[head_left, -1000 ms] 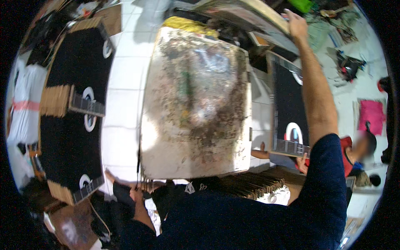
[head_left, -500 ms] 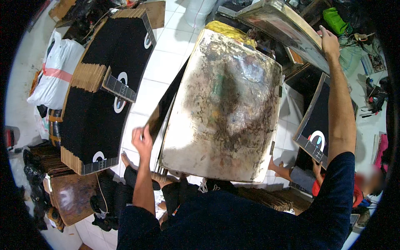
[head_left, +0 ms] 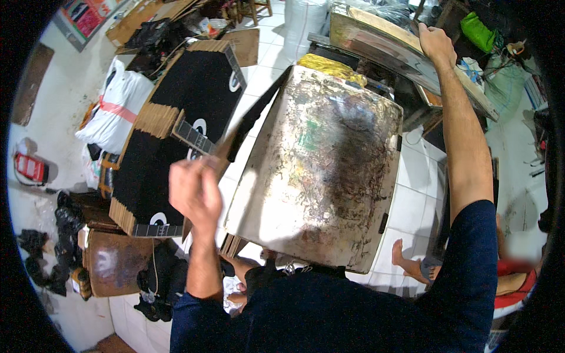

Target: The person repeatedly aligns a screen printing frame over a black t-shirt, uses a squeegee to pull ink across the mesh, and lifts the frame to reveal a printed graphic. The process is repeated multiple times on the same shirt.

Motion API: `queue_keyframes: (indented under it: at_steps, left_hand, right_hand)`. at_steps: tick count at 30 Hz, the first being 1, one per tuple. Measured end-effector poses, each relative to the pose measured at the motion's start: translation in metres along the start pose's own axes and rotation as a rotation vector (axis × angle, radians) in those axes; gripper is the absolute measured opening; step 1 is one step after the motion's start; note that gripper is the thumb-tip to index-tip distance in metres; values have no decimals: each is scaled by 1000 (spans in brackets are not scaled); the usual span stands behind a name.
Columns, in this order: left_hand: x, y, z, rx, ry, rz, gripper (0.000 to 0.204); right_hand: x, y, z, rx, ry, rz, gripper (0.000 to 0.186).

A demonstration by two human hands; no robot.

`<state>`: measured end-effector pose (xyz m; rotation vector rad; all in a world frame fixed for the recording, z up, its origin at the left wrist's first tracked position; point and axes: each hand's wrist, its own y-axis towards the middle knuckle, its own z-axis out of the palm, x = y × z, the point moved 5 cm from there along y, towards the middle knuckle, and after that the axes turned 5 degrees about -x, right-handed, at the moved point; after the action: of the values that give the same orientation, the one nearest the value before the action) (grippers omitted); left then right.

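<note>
My right hand (head_left: 436,46) is closed over the top edge of a wooden-edged frame (head_left: 391,50) that stands tilted up at the far right. My left hand (head_left: 195,191), slightly blurred, grips the edge of a thin black cardboard sheet (head_left: 254,122). That sheet is tilted, seen almost edge-on, and runs along the left side of a worktop (head_left: 265,217) smeared with dark paint. A folded yellow cloth or plastic (head_left: 332,69) lies at the worktop's far edge. Left of my left hand are stacked black cardboard sheets (head_left: 147,159) with white eye-like prints and brown edges.
A white sack with a red band (head_left: 118,112) leans behind the stacks. Black bags (head_left: 67,229) and a stained brown board (head_left: 118,267) are at the lower left. On the right sits a person in red (head_left: 515,294), a bare foot (head_left: 398,259) near the worktop.
My left hand has swung the cardboard sheet up and left, off the worktop's side. My right hand still holds the raised frame. The printed sheet by the person at right is no longer in plain view.
</note>
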<state>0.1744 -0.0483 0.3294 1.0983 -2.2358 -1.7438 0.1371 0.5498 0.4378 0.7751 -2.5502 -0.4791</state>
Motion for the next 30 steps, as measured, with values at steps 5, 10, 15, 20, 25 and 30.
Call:
queue_keyframes:
  at_steps: [5, 10, 15, 20, 25, 30]
  left_hand:
    - [-161, -100, 8, 541, -277, 175, 23]
    - [-234, -222, 79, 683, -756, 376, 10]
    - [-233, -297, 108, 744, -668, 484, 24]
    - [-84, -300, 95, 812, -400, -138, 50]
    - [176, -298, -22, 243, 827, -550, 63]
    - [277, -344, -70, 518, 277, -1327, 54]
  right_hand:
    - [7, 9, -2, 30, 9, -53, 68]
    - [8, 14, -1, 44, 19, -66, 69]
    - [7, 15, -1, 33, 21, -95, 70]
    - [6, 14, -2, 21, -19, -76, 72]
    - [2, 22, 0, 13, -33, -22, 74]
    - [-5, 37, 7, 0, -58, -62, 69]
